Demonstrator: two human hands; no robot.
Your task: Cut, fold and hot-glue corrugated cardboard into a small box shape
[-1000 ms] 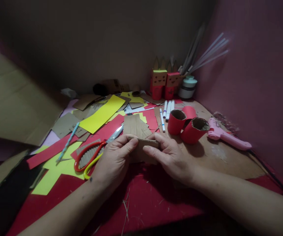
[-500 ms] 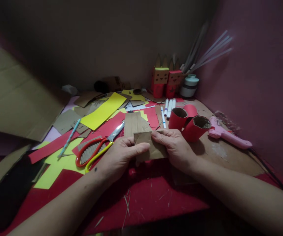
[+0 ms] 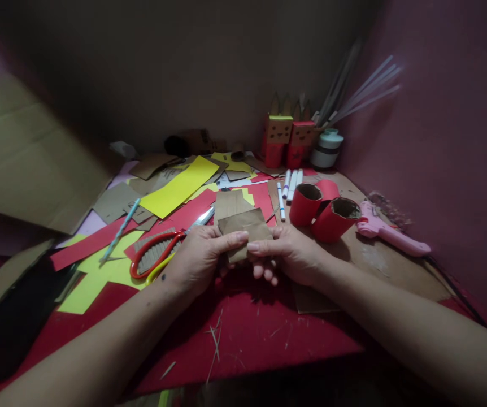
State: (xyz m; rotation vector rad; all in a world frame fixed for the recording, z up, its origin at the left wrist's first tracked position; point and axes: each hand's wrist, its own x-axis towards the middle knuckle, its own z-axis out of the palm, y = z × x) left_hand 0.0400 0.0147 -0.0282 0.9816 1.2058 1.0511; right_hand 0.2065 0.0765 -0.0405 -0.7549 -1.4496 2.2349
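Between my two hands is a small brown piece of cardboard (image 3: 247,224), tilted above the red tabletop (image 3: 260,345). My left hand (image 3: 203,254) is closed on its left side, thumb pressed flat on its face. On the right and lower edge, my right hand (image 3: 292,251) pinches it with the thumb on top and fingers curled beneath. Just behind it lies another cardboard strip (image 3: 226,200). Scissors with red and yellow handles (image 3: 134,270) rest beside my left wrist, partly hidden by it. Red-covered cardboard tubes (image 3: 337,223) stand to the right of my right hand.
A pink glue gun (image 3: 396,234) lies at right, its cord trailing off. Markers (image 3: 293,186), a yellow paper strip (image 3: 179,186) and a light-blue striped stick (image 3: 120,229) lie about. Behind stand two box-headed figures (image 3: 279,138) and a lidded jar (image 3: 327,148). A large cardboard sheet (image 3: 31,152) leans at left.
The cardboard piece has turned in my hands and shifted slightly left and up. My right hand has moved its grip down to the lower edge, fingers now showing beneath.
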